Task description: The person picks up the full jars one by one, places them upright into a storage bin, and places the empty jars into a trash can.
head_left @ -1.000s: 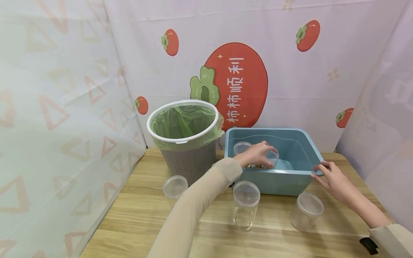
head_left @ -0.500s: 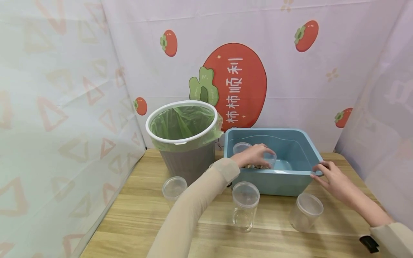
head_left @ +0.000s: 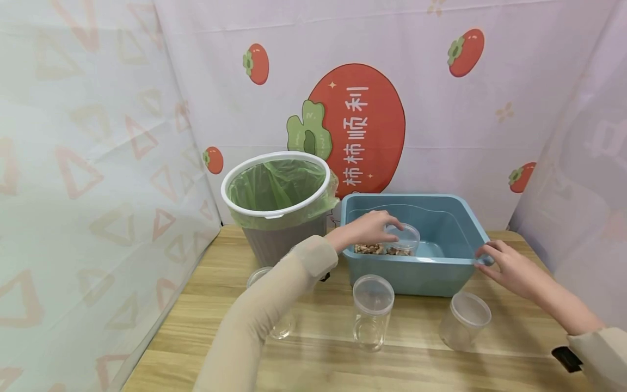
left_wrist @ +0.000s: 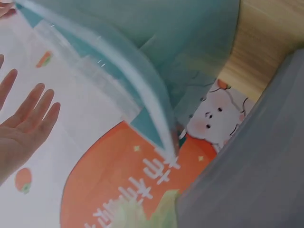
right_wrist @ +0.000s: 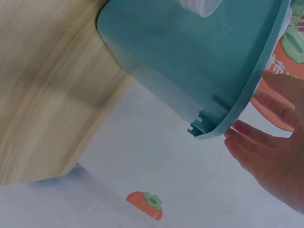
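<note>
In the head view my left hand is over the left part of a blue plastic tub, its fingers reaching toward a clear lidded container inside. The left wrist view shows that hand with spread fingers and nothing in them. Brown and pale nut-like pieces show below the hand; more lie in the container. My right hand has its fingertips at the tub's front right rim corner. In the right wrist view, the fingers of this hand are loosely extended along the rim.
Three clear lidded jars stand on the wooden table: a left jar partly behind my sleeve, a middle jar and a right jar. A grey bin with a green liner stands left of the tub.
My left hand has drawn back leftward and up inside the tub, uncovering the container's lid and the pieces. The right hand stays at the rim corner, its fingers slightly looser.
</note>
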{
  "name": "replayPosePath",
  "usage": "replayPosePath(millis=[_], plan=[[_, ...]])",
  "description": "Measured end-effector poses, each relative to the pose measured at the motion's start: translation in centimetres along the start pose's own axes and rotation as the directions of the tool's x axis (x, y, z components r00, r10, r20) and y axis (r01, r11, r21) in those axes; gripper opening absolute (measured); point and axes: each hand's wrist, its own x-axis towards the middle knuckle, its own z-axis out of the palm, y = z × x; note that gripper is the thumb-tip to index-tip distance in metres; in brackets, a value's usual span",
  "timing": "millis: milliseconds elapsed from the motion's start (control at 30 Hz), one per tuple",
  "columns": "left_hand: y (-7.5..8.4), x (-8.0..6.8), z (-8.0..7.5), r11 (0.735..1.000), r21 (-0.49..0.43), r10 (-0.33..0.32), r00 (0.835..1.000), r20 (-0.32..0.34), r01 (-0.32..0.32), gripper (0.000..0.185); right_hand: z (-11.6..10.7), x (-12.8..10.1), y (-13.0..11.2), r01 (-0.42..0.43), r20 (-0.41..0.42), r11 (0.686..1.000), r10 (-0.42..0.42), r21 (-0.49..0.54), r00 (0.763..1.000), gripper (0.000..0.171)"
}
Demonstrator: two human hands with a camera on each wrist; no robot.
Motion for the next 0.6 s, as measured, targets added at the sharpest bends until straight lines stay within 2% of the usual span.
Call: replayPosePath(millis=[133,333,600], plan=[[0.3,-1.5,-1.2,0.999,-0.008,0.041,0.999,-0.021,-0.041,0.033,-0.5,0.1,-0.5,-0.025,0.032,1.000,0.025,-0.006,0.999,0.018],[0.9,-4.5,-3.0,0.998,0.018,0.064,0.995,-0.080,-0.063,0.031,-1.3,-0.1,-1.7,-0.040,0.034,0.999,0.040,-0.026,0.999,0.020],[0.4,-8.8,-4.7,0.992,0.027,0.124,0.969,-0.212,-0.121,0.030,-1.7,-0.9,-3.5,-0.024,0.027,0.999,0.025,-0.040,0.999,0.021]])
